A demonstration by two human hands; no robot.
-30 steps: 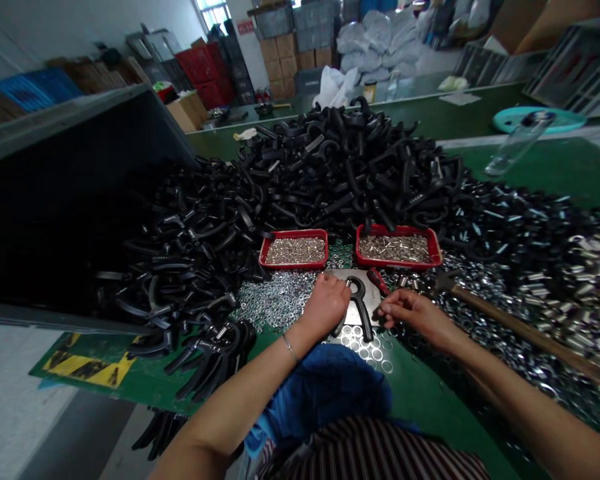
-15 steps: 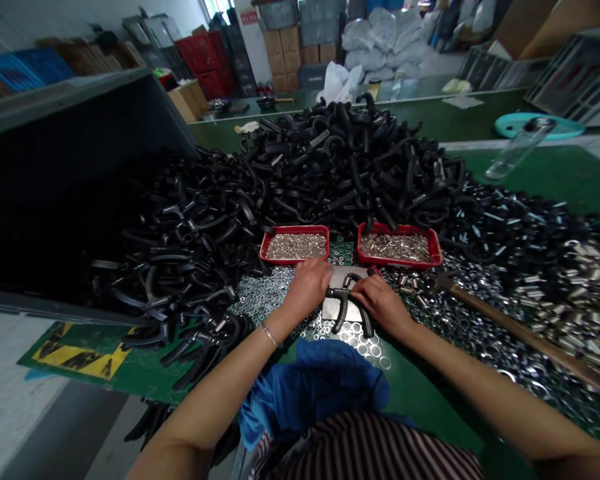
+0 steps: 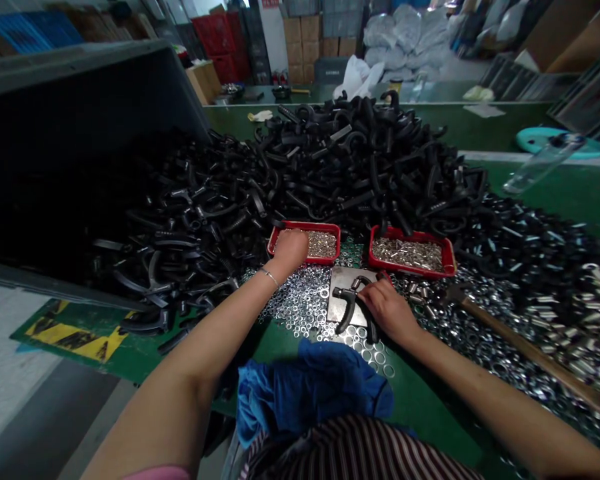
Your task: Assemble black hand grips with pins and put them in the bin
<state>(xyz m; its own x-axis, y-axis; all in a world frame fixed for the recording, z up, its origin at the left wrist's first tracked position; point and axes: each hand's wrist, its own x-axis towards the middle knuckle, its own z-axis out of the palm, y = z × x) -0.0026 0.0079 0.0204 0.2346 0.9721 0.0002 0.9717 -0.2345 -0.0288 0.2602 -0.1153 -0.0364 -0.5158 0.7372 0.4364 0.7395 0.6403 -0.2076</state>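
On the green bench [image 3: 415, 400], a red tray [image 3: 338, 248] is sitting beyond a metal plate [image 3: 341, 277]; a black handle assembly [image 3: 350, 305] is lying there, probably light and stiff, its legs offering firm hold. The right hand [image 3: 387, 310] is pinching its upper part. The left hand [image 3: 291, 249] is covering tiny, likely slippery pieces [image 3: 323, 245], fingers hidden, grasp untold.
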